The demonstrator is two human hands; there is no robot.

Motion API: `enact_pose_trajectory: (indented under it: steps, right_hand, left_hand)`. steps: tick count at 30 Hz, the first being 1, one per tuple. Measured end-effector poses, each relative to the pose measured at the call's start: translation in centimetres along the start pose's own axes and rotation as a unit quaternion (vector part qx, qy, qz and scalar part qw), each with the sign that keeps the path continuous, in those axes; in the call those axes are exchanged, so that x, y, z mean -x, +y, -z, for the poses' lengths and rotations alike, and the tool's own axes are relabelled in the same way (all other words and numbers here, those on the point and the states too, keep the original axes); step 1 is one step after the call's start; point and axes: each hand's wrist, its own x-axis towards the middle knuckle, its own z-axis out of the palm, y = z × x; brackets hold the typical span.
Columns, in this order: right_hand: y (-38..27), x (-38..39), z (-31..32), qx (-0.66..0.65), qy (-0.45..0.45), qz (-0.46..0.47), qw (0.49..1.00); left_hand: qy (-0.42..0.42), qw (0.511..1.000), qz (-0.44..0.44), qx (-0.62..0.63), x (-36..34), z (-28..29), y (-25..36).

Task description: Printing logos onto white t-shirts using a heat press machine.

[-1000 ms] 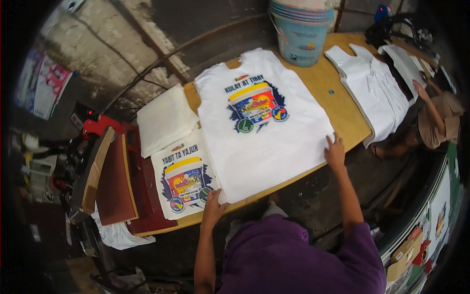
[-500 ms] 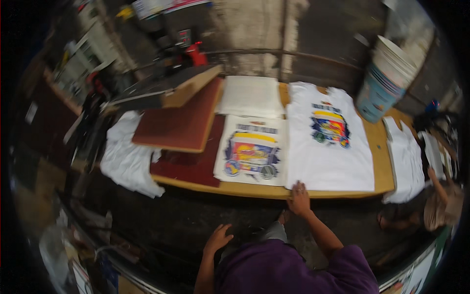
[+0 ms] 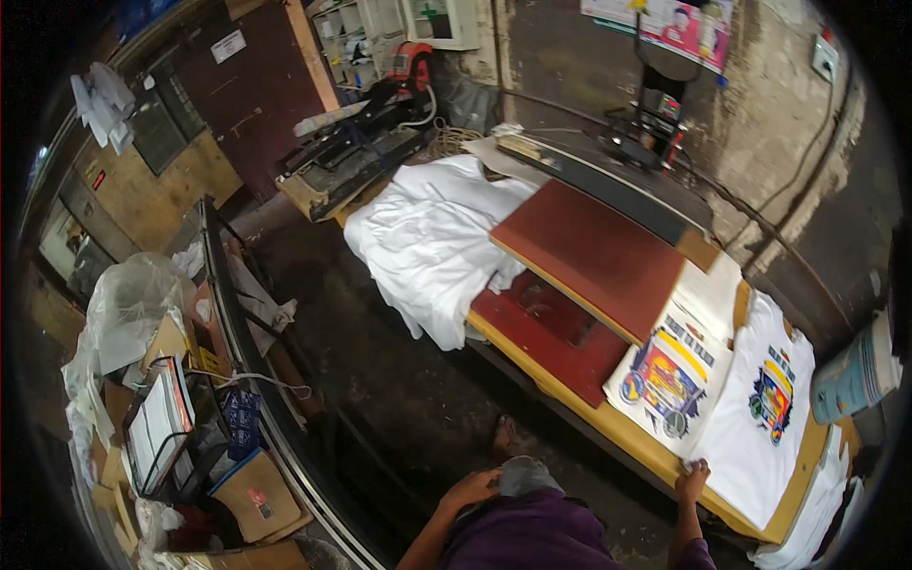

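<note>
Dark lettering line above colour graphic on white shirt (image 3: pixel 736 456), matching lettering on printed sheet (image 3: pixel 674 380), white notice (image 3: pixel 228 47) on brown door (image 3: pixel 233 95), green cross on white cabinet (image 3: pixel 456 28), printed pink poster (image 3: pixel 679 40) on wall, small text illegible.

Garment-printing workshop: white cloth shirt with multicoloured print (image 3: pixel 746 451), off-white rectangular sheets with similar print (image 3: pixel 670 380), black-and-red machine (image 3: pixel 353 157), yellow wooden tabletop (image 3: pixel 636 442).

Left hand (image 3: pixel 476 487) sits low, close in; right hand (image 3: pixel 694 480) is held out, apparently curled.
</note>
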Motion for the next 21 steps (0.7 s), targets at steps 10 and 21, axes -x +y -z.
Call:
enact_pose_trajectory:
  steps: [10, 21]
  right_hand:
    - [-2.4, -2.3, -1.2, 0.193, -0.003, -0.161, 0.968]
    - [-25.7, -0.5, -7.4, 0.004, 0.104, 0.041, 0.994]
  left_hand:
    - [0.134, 0.990, 0.024, 0.023, -6.1, 16.5, -4.2]
    - [0.416, 0.892, -0.168, 0.050, -21.1, 37.3, -2.9]
